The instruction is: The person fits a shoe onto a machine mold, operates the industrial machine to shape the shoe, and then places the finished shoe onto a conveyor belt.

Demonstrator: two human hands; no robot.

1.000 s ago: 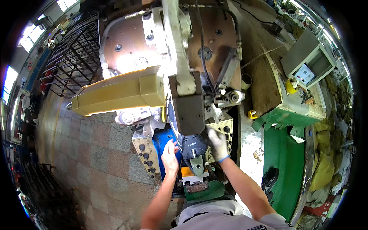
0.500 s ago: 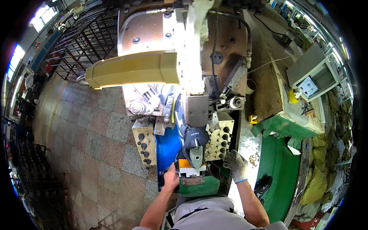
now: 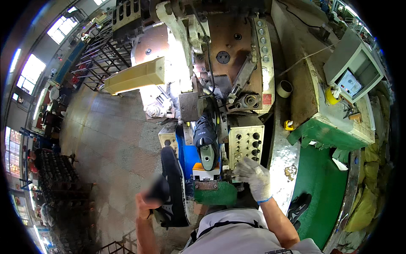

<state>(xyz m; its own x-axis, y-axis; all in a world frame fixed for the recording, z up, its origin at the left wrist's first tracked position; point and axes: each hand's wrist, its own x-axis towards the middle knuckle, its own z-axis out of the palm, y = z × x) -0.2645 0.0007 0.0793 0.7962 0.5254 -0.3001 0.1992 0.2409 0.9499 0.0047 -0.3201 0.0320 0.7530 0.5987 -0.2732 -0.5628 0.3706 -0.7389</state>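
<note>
A dark shoe on a grey-green last (image 3: 207,157) sits in the machine, its body (image 3: 205,132) under a metal block (image 3: 189,106) and its heel end toward me. Left of it, my bare left hand (image 3: 145,204) is closed on a second black shoe (image 3: 172,184), held upright with its pale sole edge to the right. Part of this shoe near my fingers is blurred. My right hand (image 3: 257,180), in a pale knit glove, hovers open just below the knobbed control panel (image 3: 246,144), fingers stretched toward the machine. I cannot tell whether it touches anything.
A yellow-brown cover (image 3: 135,75) juts left from the machine. A green-skirted bench (image 3: 325,133) with an open grey box (image 3: 353,63) stands at right. Metal racks (image 3: 103,55) are at far left. A green-covered block (image 3: 215,194) projects before my waist.
My left hand has come away from the blue panel, moved left, and now holds a black shoe. My right hand stays near the control panel. The whole view has shifted.
</note>
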